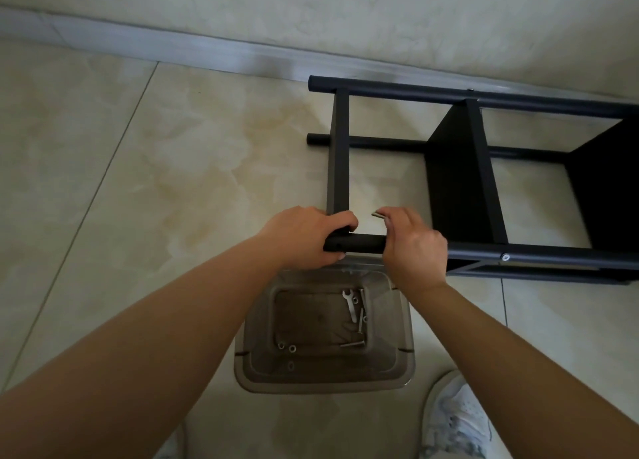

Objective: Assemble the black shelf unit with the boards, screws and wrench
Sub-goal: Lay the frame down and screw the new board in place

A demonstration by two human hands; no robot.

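Observation:
The black shelf unit [460,168] lies on its side on the tiled floor, with black boards fixed between its round tubes. My left hand [304,237] grips the near tube [363,244] at its end, where a flat crossbar [339,154] meets it. My right hand [411,241] wraps over the same tube just to the right and pinches a small metal tool or screw [378,214] that sticks out past the fingers. A silver wrench [349,303] lies in the clear bin below my hands, with several screws [361,317] and washers [287,347].
The clear plastic bin [325,382] stands on the floor right under my forearms. A white shoe [456,420] is at the lower right. The wall and grey skirting board [173,47] run along the back, close behind the shelf unit.

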